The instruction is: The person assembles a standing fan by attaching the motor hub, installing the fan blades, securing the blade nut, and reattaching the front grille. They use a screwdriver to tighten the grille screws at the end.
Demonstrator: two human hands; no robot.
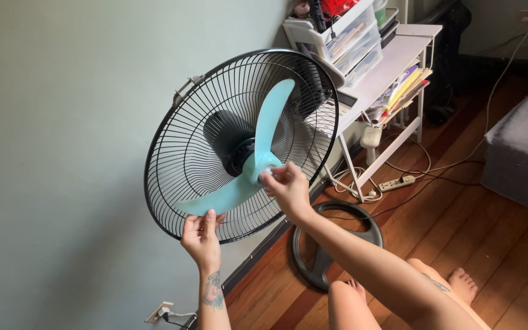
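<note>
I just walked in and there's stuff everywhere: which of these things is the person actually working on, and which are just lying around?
In hand:
- fan blade, pale blue; right hand at its hub, left hand at a blade tip
- rear fan guard, black wire
- round fan base on the floor

Lying about:
- white shelf table with drawers and papers
- power strip and cables
- grey seat

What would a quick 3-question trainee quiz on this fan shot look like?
1. True or false: the front guard is fitted over the blades.
2. Which hand pinches the blade hub? A left, B right.
3. What does the left hand grip?

Key:
1. False; only the rear guard shows behind the blades.
2. B; the right hand is on the hub.
3. The lower blade tip at the guard's bottom edge.
</note>
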